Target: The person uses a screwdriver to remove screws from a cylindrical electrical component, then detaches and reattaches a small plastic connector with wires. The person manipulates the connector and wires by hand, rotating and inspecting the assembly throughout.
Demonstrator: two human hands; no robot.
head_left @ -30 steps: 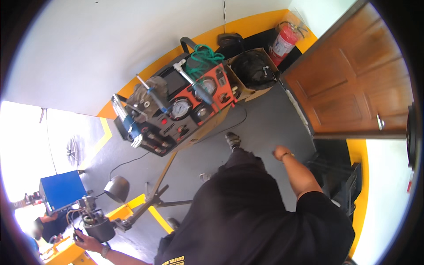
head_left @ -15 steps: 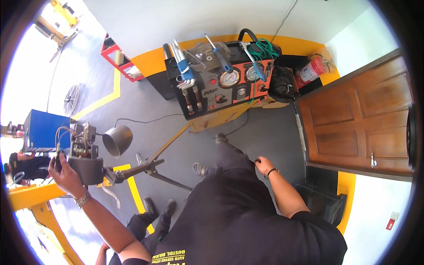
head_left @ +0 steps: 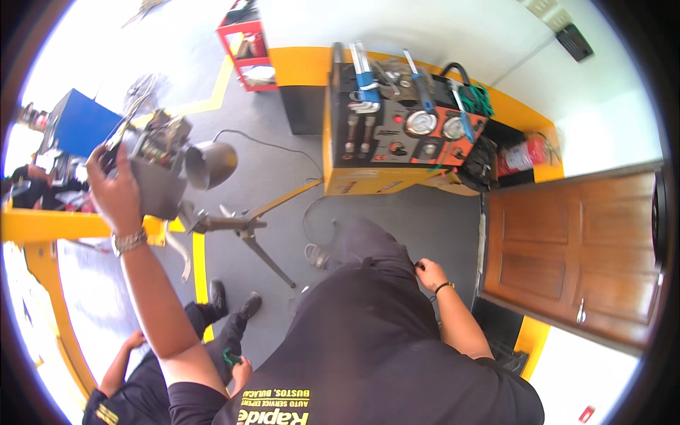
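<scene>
My left hand [head_left: 119,195], with a metal watch on its wrist, is raised beside a grey rounded housing [head_left: 157,190]. Its fingers close around a small black part [head_left: 110,157] next to thin wires. On top of the housing sits an exposed metal mechanism [head_left: 164,139]. The assembly rests on a stand [head_left: 244,225] with splayed legs, and a grey cone-shaped lamp shade [head_left: 211,166] is beside it. Down by my right thigh, my right hand [head_left: 429,275] has curled fingers against something dark, too hidden to name. A dark bracelet circles that wrist.
Ahead stands a service machine [head_left: 397,142] with gauges; hex keys and hand tools lie on top. A red cart [head_left: 244,53], fire extinguisher [head_left: 523,156] and wooden door [head_left: 567,244] are around it. Another person [head_left: 142,375] is close at the lower left, near a yellow frame [head_left: 60,225].
The whole view has shifted, so the machine and door sit farther right. My left hand stays at the housing and appears closer. More of the other person shows at lower left.
</scene>
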